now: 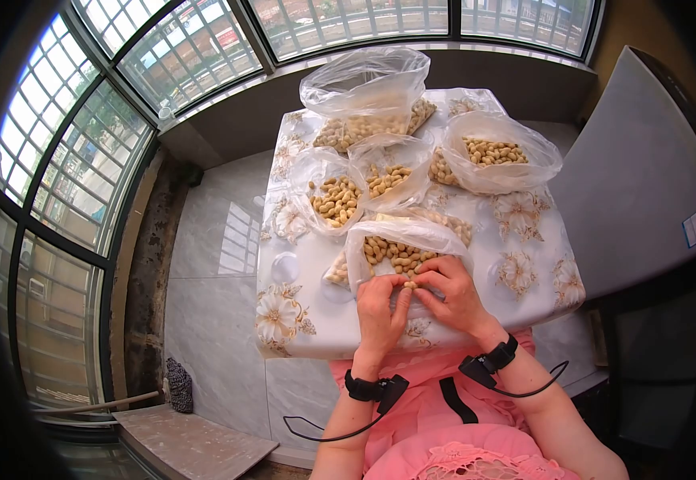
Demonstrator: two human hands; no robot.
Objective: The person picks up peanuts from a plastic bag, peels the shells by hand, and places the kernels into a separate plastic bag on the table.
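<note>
Close to the table's front edge, my left hand (pixel 381 310) and my right hand (pixel 453 298) meet with fingertips pinched around a small pale peanut (pixel 409 285). Whether its shell is cracked is too small to tell. Just beyond my fingers lies an opened clear plastic bag (pixel 356 250) with many unshelled peanuts (pixel 396 254) inside. My right fingers overlap the near side of this bag.
Behind stand a left plastic bag (pixel 306 170), a middle plastic bag (pixel 416 154), a right plastic bag (pixel 541 164) and a large rear plastic bag (pixel 364 80), all holding peanuts. A floral cloth (pixel 516 228) covers the table. A grey panel (pixel 644 168) stands right; windows (pixel 348 28) line the back.
</note>
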